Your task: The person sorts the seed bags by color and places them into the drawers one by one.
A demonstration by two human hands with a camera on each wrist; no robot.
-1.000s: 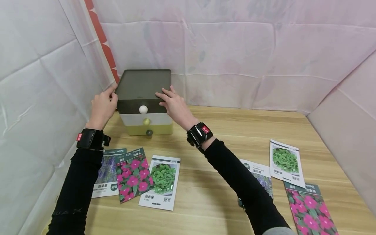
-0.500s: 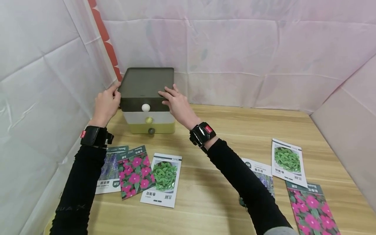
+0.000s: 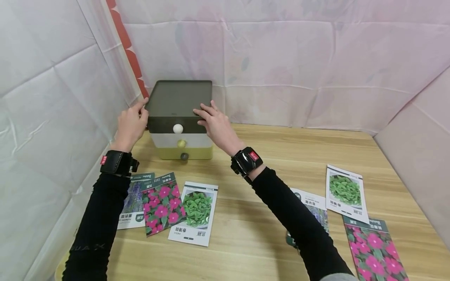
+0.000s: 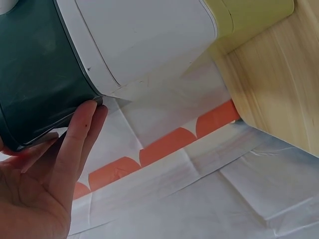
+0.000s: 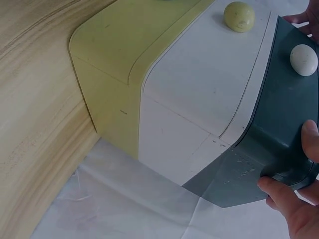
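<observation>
Head view: a small chest of three drawers [image 3: 181, 117] is set at the back left of the counter [image 3: 267, 156], against the wall. Its dark top tier is gripped on the left side by the left hand [image 3: 131, 125] and on the right front corner by the right hand [image 3: 217, 125]. Seed packets [image 3: 193, 212] are spread near the front.

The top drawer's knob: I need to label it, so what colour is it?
White, on the dark green top drawer; the knob shows best in the right wrist view.
</observation>
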